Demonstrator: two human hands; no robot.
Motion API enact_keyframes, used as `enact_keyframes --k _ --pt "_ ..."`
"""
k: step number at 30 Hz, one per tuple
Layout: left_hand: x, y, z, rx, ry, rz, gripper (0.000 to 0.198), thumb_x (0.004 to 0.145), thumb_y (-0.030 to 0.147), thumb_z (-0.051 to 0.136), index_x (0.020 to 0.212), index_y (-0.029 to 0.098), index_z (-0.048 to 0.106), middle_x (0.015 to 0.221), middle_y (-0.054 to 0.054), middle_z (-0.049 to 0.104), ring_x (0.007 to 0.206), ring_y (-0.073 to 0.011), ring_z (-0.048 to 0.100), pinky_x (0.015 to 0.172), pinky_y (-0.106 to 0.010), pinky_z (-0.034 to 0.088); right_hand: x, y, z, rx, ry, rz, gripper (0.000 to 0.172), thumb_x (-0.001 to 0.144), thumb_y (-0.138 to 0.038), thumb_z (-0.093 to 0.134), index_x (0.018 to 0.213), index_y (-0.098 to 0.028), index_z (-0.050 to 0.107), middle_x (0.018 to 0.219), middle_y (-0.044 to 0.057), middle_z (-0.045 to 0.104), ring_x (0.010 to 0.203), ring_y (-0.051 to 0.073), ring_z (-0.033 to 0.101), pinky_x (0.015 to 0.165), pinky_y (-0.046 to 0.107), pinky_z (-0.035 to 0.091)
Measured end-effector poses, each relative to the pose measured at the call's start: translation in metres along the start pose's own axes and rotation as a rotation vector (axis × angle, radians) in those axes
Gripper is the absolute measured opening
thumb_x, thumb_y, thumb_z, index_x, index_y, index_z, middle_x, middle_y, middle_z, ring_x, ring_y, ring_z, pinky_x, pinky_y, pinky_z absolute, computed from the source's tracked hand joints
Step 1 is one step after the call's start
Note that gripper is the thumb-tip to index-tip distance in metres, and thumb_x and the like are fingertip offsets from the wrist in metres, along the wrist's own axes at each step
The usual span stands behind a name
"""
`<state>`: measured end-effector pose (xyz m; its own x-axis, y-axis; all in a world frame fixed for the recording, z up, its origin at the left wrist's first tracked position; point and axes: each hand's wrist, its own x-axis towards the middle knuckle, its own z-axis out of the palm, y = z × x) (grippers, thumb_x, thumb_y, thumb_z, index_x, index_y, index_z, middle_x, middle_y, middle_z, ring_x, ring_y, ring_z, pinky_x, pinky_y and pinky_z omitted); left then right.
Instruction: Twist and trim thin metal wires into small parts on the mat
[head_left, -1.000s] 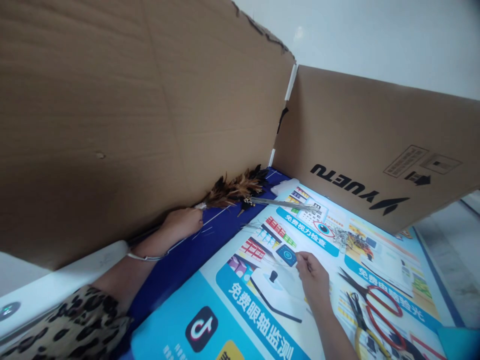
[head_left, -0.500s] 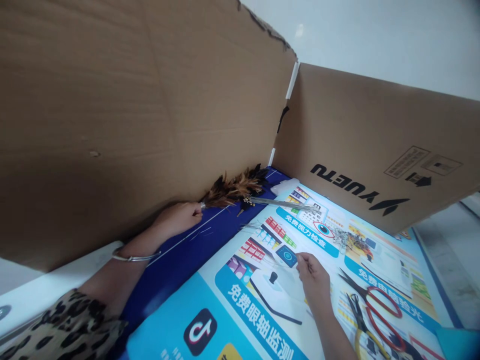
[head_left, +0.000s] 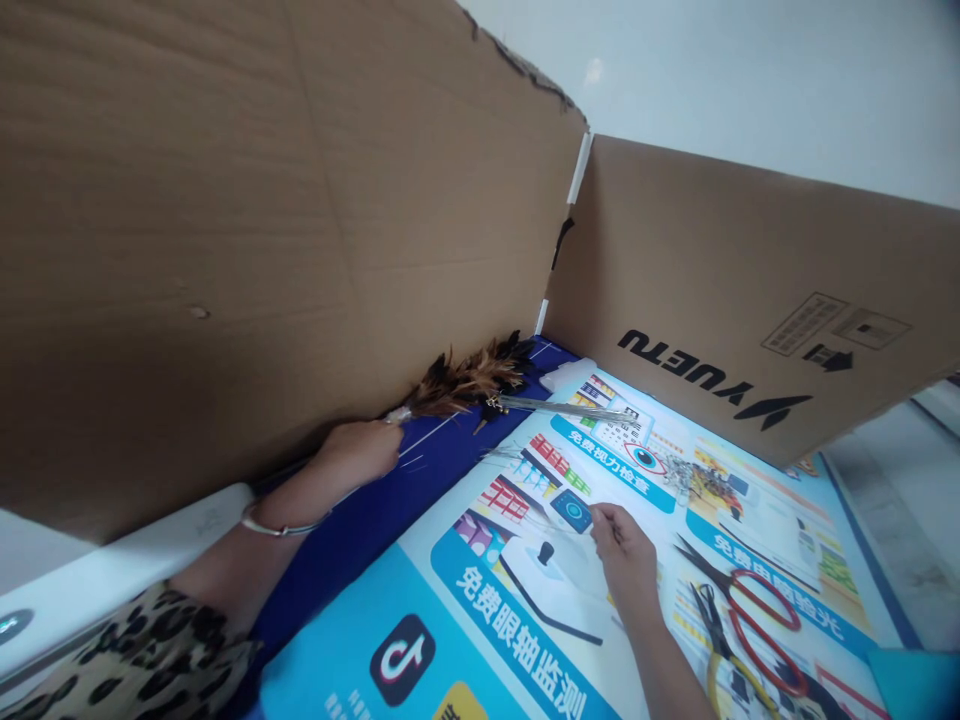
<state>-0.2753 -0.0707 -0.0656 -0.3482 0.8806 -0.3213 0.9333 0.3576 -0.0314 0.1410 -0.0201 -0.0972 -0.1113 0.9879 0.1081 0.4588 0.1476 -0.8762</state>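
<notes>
Plainly, two cardboard panels (head_left: 750, 290) meet in a corner at the back of the dark blue surface (head_left: 330, 545), a pale expanse (head_left: 750, 80) beyond them. A printed poster (head_left: 337, 625) covers much of it. The feather bundle (head_left: 476, 380) lies along the left panel, its pale end gripped in the closed left hand (head_left: 361, 452). The right hand (head_left: 624, 548) has its fingertips together over the poster; whether they hold anything, I cannot tell. Red-handled scissors (head_left: 716, 575) lie nearby.
</notes>
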Motion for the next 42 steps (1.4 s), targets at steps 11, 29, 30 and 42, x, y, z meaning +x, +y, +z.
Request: enact_keyframes --k 11,29,30,42 --pt "0.003 -0.002 -0.003 -0.038 0.011 0.06 0.026 0.099 0.04 0.064 0.106 0.015 0.07 0.107 -0.006 0.073 0.095 -0.0212 0.07 0.088 -0.043 0.058 0.0 0.001 0.001 0.013 0.015 -0.004 0.041 0.09 -0.06 0.061 0.095 -0.02 0.072 0.073 0.003 0.069 0.066 0.02 0.059 0.061 0.029 0.046" --pt "0.009 -0.007 0.0 -0.135 0.141 0.1 0.024 0.09 0.04 0.057 0.083 0.024 0.074 0.092 -0.006 0.08 0.085 -0.0257 0.073 0.07 -0.032 0.046 0.001 0.005 0.001 0.019 -0.012 0.0 0.041 0.092 -0.059 0.059 0.096 -0.02 0.071 0.073 0.001 0.065 0.064 0.018 0.054 0.061 0.029 0.044" --pt "0.009 -0.006 0.001 -0.124 0.127 0.097 0.025 0.092 0.041 0.058 0.084 0.023 0.074 0.093 -0.006 0.079 0.086 -0.0258 0.073 0.073 -0.033 0.048 0.001 0.005 0.001 0.016 -0.013 0.0 0.041 0.092 -0.059 0.059 0.096 -0.021 0.071 0.073 0.001 0.065 0.064 0.018 0.054 0.061 0.029 0.044" --pt "0.011 0.0 0.009 -0.07 0.071 0.051 0.029 0.099 0.042 0.063 0.104 0.014 0.071 0.107 -0.008 0.074 0.1 -0.0232 0.07 0.093 -0.046 0.056 0.0 0.003 0.0 0.013 -0.009 0.006 0.04 0.091 -0.058 0.06 0.097 -0.021 0.071 0.074 0.002 0.067 0.068 0.02 0.058 0.063 0.03 0.045"
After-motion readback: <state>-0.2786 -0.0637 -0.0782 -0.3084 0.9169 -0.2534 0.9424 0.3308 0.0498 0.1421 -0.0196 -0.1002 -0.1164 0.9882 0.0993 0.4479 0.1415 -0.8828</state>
